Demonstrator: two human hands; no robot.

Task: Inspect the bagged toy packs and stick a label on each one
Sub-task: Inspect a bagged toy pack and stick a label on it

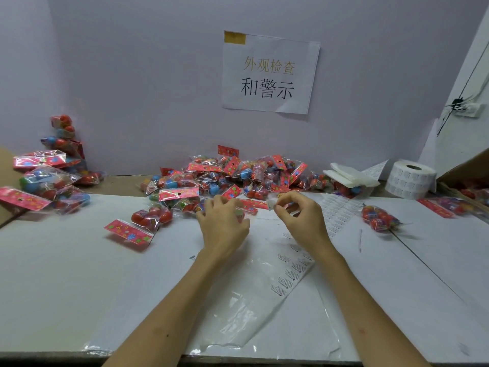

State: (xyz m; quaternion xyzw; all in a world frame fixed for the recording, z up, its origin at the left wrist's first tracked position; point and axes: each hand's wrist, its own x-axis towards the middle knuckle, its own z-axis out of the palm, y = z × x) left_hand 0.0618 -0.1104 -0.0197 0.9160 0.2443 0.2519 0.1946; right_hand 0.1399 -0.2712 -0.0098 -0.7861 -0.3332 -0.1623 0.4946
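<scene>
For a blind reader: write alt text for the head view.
A right hand pinches a small white label beside the left hand, which presses a bagged toy pack on a white table. More toy packs heap behind; a label roll stands right.

Soft, even light fills the booth, a little dim and cool, giving the back wall [132, 75] a lilac cast. Shadows are faint: a pale smudge under the left hand [223, 225] and under the nearest toy pack [137, 226]. Small glints sit on the clear plastic sheet [238, 313] on the white table [66, 274]. The wide lens bends the table's front edge and tilts the right side wall [473, 75]. Fine print on the label strip [291, 271] is blurred.
</scene>
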